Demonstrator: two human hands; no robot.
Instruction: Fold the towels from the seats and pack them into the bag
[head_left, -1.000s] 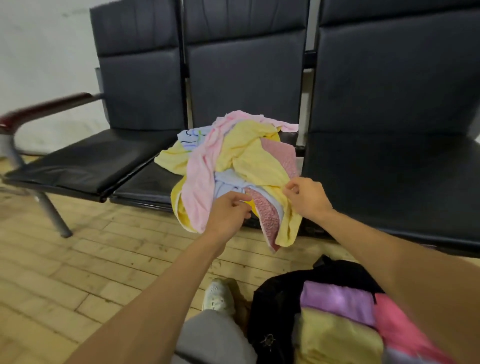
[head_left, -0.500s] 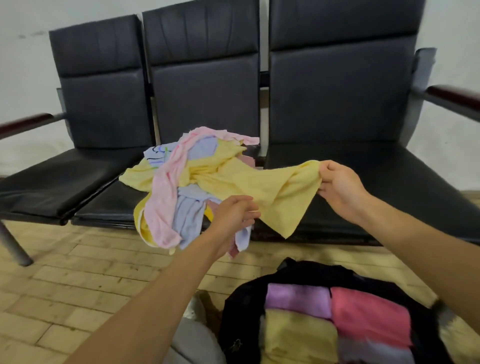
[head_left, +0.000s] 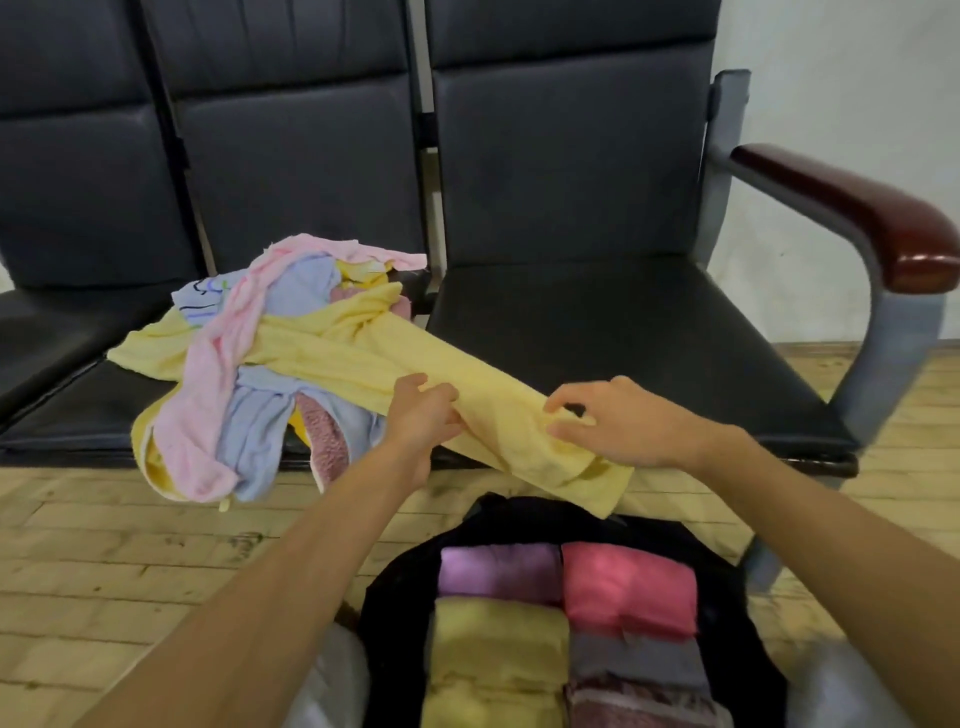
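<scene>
Your left hand (head_left: 422, 422) sits at centre frame, fingers curled round the yellow towel (head_left: 358, 364) and gripping it near its middle. Your right hand (head_left: 621, 427), just right of centre, pinches the same towel between thumb and fingertips, the other fingers loosely spread. The hands are close together but not touching, with a short span of cloth between them. The yellow towel runs as a long diagonal band from the pile of towels (head_left: 244, 410) at centre left down towards lower centre. Its free end droops over the front edge of the right seat (head_left: 649, 332), just above the bag (head_left: 400, 597). The pile (pink, pale blue, yellow, one dusky rose piece) lies on the middle seat (head_left: 130, 395) and spills over its front edge. The black bag stands open on the wooden floor (head_left: 130, 561) at bottom centre. It holds folded towels side by side: a purple towel (head_left: 498, 570) at its upper left, a pink towel (head_left: 628, 590) at upper right, a folded yellow towel (head_left: 496, 660) at lower left and a grey towel (head_left: 636, 661) at lower right. Below the grey one is a mottled piece, partly cut off by the frame. A dark red armrest (head_left: 852, 208) on a grey bracket stands at the right edge of the frame.
</scene>
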